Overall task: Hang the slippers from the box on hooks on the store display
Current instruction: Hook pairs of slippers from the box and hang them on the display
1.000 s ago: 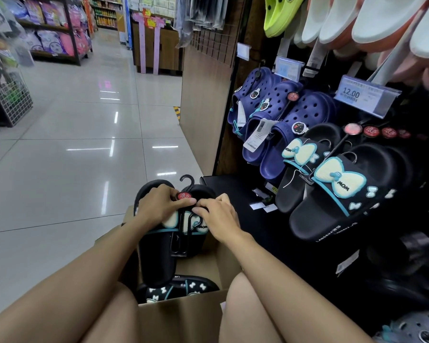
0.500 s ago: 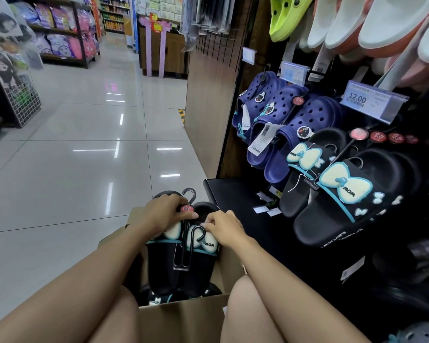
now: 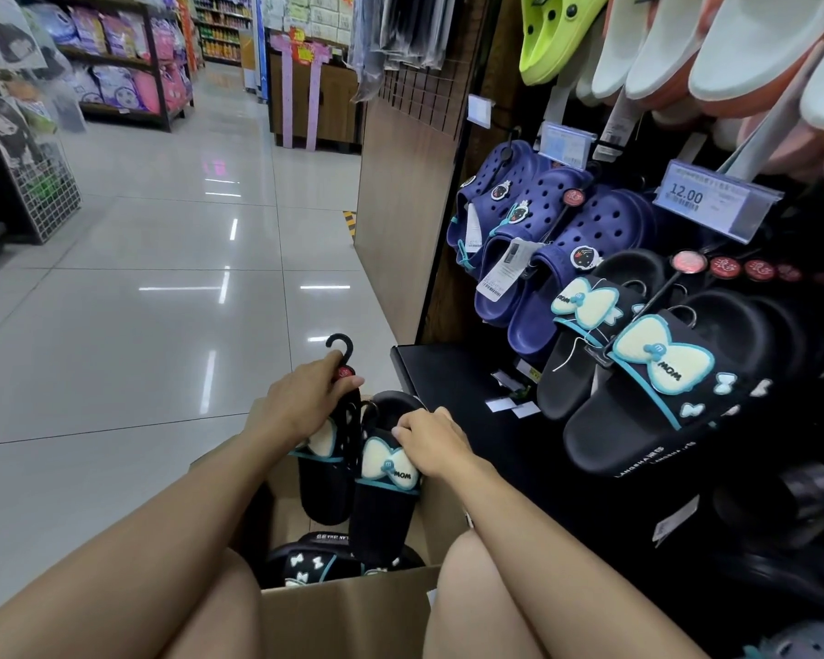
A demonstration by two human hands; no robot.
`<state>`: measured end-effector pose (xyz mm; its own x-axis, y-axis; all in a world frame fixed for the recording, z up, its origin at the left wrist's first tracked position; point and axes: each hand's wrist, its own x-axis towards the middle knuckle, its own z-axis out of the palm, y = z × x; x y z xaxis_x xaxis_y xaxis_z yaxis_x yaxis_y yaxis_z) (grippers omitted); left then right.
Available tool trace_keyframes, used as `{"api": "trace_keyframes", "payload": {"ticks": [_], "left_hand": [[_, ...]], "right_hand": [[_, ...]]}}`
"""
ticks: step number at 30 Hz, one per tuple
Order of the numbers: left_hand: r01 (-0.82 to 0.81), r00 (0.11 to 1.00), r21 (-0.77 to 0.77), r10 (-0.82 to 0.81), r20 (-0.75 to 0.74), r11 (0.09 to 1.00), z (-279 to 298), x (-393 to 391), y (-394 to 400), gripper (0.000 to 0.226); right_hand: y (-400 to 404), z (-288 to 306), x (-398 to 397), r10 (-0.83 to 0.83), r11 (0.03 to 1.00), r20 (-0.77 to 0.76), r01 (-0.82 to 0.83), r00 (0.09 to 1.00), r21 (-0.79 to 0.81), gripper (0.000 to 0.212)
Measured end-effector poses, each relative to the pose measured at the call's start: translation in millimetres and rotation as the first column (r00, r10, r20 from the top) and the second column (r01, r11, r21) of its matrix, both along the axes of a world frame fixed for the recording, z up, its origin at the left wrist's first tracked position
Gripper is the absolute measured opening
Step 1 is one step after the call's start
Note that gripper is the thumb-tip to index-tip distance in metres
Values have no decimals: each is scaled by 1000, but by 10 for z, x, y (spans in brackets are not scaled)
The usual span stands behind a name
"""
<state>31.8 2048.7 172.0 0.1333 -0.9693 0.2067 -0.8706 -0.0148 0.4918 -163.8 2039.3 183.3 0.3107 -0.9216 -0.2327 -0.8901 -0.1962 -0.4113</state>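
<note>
Between the two hands, over the open cardboard box (image 3: 353, 611), the pair of black slippers (image 3: 381, 487) now sits higher than a second ago, its black hanger hook (image 3: 341, 344) clear above the knuckles. The left hand (image 3: 300, 401) curls round the hanger neck and the top of the left slipper. The right hand (image 3: 434, 442), which was pressed against the left, has slid apart to grip the right slipper's strap at its white bow. More slippers lie in the box beneath. To the right of the right hand, matching bow slippers (image 3: 657, 373) hang on the display.
</note>
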Motion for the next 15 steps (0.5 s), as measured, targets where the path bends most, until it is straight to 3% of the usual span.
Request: {"api": "trace_keyframes", "payload": {"ticks": [9,11,13,15], "left_hand": [[-118,993,-105,115,-35,987,65,32,44,28],[-121,992,-114,123,15,986,96,36,51,30],[-114,988,-90,122,97,989,103,38,54,32],[-114,990,-12,115,76,993,100,48,56,34]], "right_hand": [[33,10,62,-30,999,-20,29,999,-43,31],[21,-5,96,-62,996,-17,60,998,-71,33],[10,3,117,-97,990,-20,95,995,-105,35],[10,47,113,-130,982,-27,126,991,-138,36]]}}
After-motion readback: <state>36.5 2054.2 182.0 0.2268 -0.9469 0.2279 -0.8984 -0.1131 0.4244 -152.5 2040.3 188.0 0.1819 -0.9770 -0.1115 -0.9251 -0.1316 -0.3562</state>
